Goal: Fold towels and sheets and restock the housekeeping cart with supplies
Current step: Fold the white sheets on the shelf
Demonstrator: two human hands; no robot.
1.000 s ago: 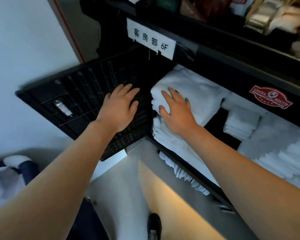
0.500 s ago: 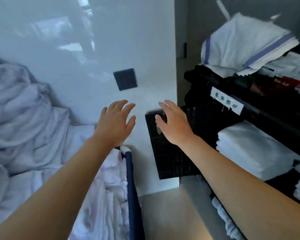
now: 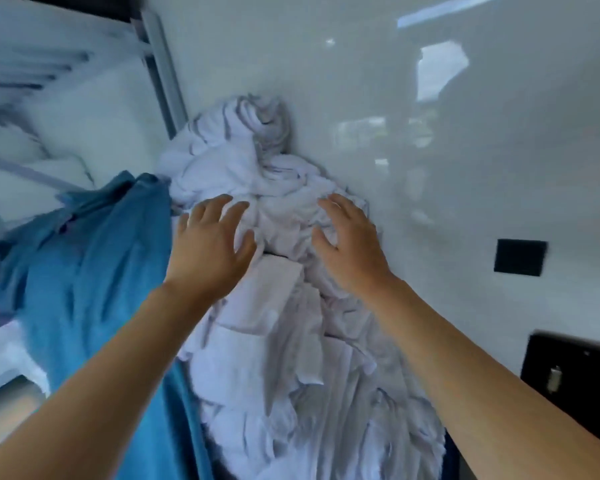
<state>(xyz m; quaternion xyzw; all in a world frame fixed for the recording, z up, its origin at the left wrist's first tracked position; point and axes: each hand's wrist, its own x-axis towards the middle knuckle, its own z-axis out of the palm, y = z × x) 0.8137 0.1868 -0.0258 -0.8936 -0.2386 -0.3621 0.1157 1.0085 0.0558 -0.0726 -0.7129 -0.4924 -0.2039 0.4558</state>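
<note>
The person is at the fetching step: both arms reach forward toward a heap of white laundry [image 3: 291,306], a tangled mound of crumpled towels and sheets piled against a glossy white wall [image 3: 430,150]. The left hand [image 3: 210,251] hangs over the upper left of the heap with its fingers spread and straight, palm toward the cloth; the right hand [image 3: 352,244] is over the upper right of the heap, fingers likewise splayed and only lightly bent. Neither hand has closed round anything, and whether the fingertips already touch the cloth cannot be told through the blur. A blue cloth [image 3: 84,271] hangs just to the left of the heap, touching or overlapping its edge, and blurred shelves with white bedding [image 3: 66,109] stand farther left beyond it. To the right of the heap, low down, a black corner with a small metal latch [image 3: 575,372] shows, apparently the edge of the cart, though too little is visible to be sure; a small black square [image 3: 520,257] sits on the wall above it. Nothing is being folded at present. The next move probably calls for picking one piece out of the tangle, gripping it at an edge or corner, and drawing it free without dragging the neighbouring pieces along or toppling the mound.
</note>
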